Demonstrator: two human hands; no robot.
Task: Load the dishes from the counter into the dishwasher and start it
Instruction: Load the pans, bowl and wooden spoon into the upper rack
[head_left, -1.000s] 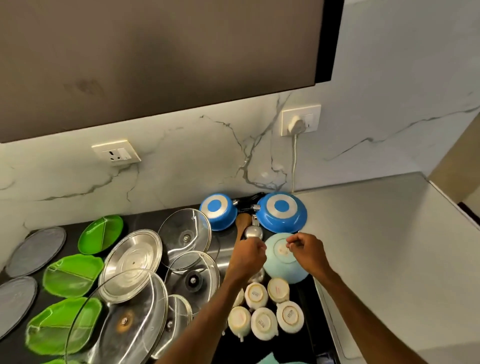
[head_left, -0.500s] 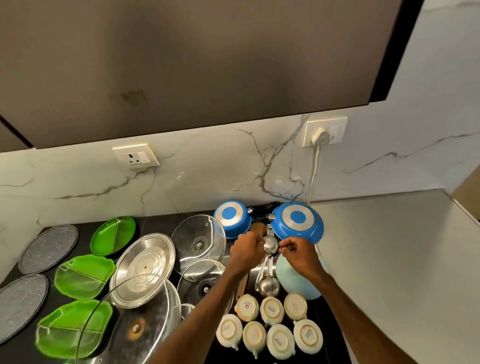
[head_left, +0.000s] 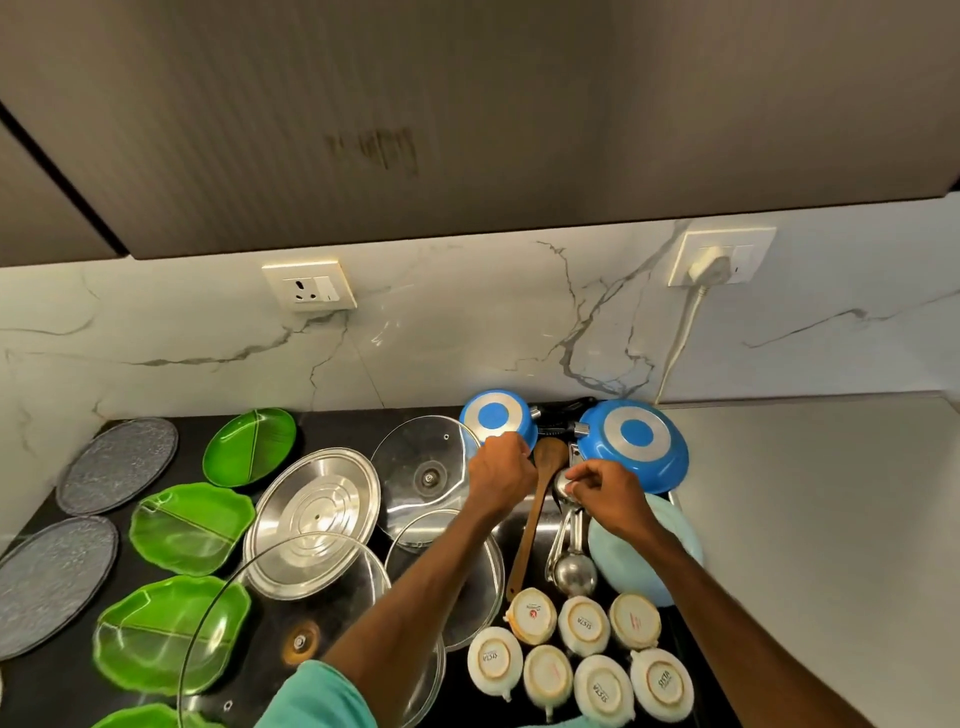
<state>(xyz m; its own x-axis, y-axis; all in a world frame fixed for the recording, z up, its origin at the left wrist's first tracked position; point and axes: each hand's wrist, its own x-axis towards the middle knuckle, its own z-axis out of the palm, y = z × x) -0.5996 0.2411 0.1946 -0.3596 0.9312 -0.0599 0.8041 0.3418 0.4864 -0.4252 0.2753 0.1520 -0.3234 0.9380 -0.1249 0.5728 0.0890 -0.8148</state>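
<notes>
The steel hinged squeezer (head_left: 574, 571) lies on the black bench (head_left: 343, 426) with its round cup toward the person and its hinge end away. The right hand (head_left: 608, 496) has its fingers curled over that far end and pinches the rounded metal head there. Just left of this hand, a long brown wooden spoon (head_left: 532, 525) lies alongside the squeezer, bowl end farthest from the person. The left hand (head_left: 501, 478) sits just left of the spoon's bowl. Its fingers are curled against the near rim of a small blue upturned pan (head_left: 496, 418), and whether it actually grips anything cannot be told. Beyond the right hand a larger blue upturned pan (head_left: 636, 439) rests by the wall. Under the right forearm lies a pale blue upturned bowl (head_left: 610, 556). Nearer the person than both hands, seven white upturned cups (head_left: 584, 626) stand in two rows. Left of the left hand a round glass lid (head_left: 423, 467) lies flat, with more glass lids under that forearm, and a round steel lid (head_left: 317, 519) beside them. Farther left are green leaf-shaped divided plates (head_left: 189, 527), then round grey plates (head_left: 117, 465) at the bench's edge. The left arm wears a teal sleeve (head_left: 317, 696).
</notes>
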